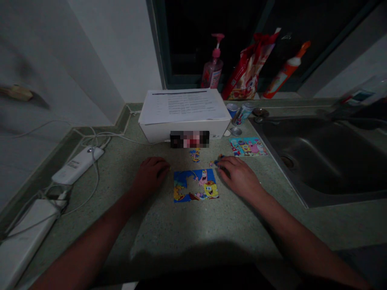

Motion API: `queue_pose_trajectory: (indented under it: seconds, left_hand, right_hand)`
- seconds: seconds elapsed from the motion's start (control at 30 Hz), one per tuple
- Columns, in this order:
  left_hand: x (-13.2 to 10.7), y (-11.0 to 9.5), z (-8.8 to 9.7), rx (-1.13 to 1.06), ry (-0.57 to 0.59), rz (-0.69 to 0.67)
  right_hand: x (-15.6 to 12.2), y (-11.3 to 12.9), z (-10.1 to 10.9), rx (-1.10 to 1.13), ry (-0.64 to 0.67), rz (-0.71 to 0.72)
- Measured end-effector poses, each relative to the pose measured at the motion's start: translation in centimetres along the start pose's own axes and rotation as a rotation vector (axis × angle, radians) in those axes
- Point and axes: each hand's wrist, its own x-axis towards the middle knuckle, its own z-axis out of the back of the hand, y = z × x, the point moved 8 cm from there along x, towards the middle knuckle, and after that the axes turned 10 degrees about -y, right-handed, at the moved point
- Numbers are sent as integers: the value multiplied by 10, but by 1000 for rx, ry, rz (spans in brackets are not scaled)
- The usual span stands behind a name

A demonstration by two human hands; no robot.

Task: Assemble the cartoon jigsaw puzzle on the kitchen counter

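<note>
A partly assembled jigsaw puzzle (211, 190) with bright cartoon figures on blue lies flat on the counter between my hands. A gap shows the counter through its middle and upper part. My left hand (151, 173) rests to the left of it with fingers curled; a tiny yellowish bit shows at the fingertips, too small to name. On the other side, my right hand (238, 175) has its thumb and fingertips closed at a small blue jigsaw piece (216, 162). Beside that lies a loose pinkish piece (211, 164). Several loose pieces (195, 155) sit above the puzzle.
A white box (151, 129) with a printed sheet (187, 105) on top stands behind. Right of it are a cartoon picture card (248, 146), a tilted can (242, 114) and a sink (302, 200). Power strips (78, 165) and cables lie left. Bottles and a red bag (249, 68) line the sill.
</note>
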Motion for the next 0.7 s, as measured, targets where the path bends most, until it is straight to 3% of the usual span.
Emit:
queue_pose_trajectory:
  seconds: [0.7]
  left_hand:
    - [1, 5, 2, -9, -2, 49]
  right_hand:
    - [0, 1, 1, -12, 21, 9]
